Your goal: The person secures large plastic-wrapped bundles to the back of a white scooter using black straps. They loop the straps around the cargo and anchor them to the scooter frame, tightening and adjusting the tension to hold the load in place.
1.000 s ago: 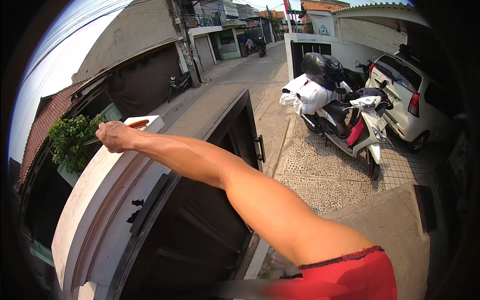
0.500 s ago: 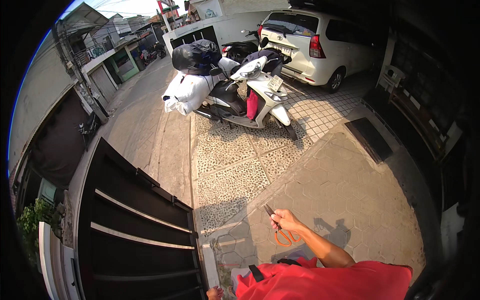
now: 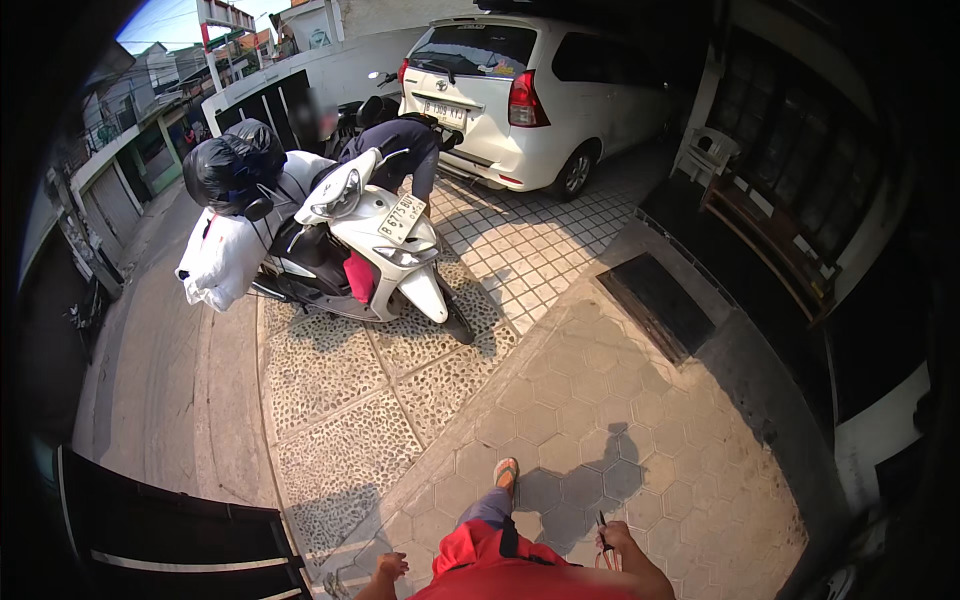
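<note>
Low in the picture, right of my red shirt, my right hand (image 3: 617,537) is closed around a pair of scissors (image 3: 602,521). The dark blades point up and away from me, and the orange handle loops hang below the fingers, partly covered. To the left of the shirt, my left hand (image 3: 393,566) hangs with loosely bent fingers and nothing visible in it. Ahead stands a white scooter (image 3: 400,255), loaded at the back with a large white sack (image 3: 225,258) and a black plastic-wrapped bundle (image 3: 232,170).
A person in dark clothes (image 3: 410,150) bends over behind the scooter. Beyond is a parked white car (image 3: 490,105). A black gate (image 3: 180,540) stands at the lower left. Along the right are a dark mat (image 3: 660,305), a wooden bench (image 3: 765,240) and a white plastic chair (image 3: 710,150).
I have stepped forward, and the scooter looks closer and further left. My right hand has lowered to my side with the scissors. A sandalled foot and more of my left hand now show.
</note>
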Demonstrator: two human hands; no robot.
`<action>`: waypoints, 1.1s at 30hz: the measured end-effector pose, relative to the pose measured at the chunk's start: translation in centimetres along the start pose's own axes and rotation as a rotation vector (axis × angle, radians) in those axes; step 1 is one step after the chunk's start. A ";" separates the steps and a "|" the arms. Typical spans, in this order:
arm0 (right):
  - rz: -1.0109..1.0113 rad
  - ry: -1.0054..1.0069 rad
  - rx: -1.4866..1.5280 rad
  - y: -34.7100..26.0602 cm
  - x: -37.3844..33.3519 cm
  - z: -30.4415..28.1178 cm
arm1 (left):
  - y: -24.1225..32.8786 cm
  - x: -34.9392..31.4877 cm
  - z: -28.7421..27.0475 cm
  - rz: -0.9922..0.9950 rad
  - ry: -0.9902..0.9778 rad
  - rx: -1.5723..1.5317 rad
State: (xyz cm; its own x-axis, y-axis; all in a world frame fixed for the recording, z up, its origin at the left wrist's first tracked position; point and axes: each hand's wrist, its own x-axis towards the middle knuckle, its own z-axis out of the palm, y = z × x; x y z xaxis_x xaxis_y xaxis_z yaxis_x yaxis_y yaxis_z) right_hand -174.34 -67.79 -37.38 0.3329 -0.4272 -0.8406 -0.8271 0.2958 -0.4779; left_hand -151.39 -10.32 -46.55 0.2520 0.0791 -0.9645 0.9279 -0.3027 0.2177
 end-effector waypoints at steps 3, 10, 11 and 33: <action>0.374 0.062 -0.078 1.8 2.7 -5.9 | 12.8 3.5 7.9 -0.165 0.072 0.334; 0.259 0.022 0.265 -22.3 15.3 -5.6 | 54.2 -4.3 26.4 0.702 -0.418 -0.019; 0.221 0.006 0.276 -26.7 18.5 -5.4 | 59.8 -4.6 28.9 0.724 -0.304 0.037; -0.743 -0.162 -0.514 -138.1 76.6 -4.7 | 83.0 21.9 57.6 -0.304 0.065 -0.600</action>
State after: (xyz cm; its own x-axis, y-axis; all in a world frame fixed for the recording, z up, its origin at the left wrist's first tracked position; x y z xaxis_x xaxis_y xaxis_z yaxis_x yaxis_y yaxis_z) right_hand -36.78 -145.41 -34.57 0.8870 -0.2193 -0.4063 -0.4616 -0.4401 -0.7702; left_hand -84.65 -88.43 -58.21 -0.0462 0.1403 -0.9890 0.9471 0.3210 0.0013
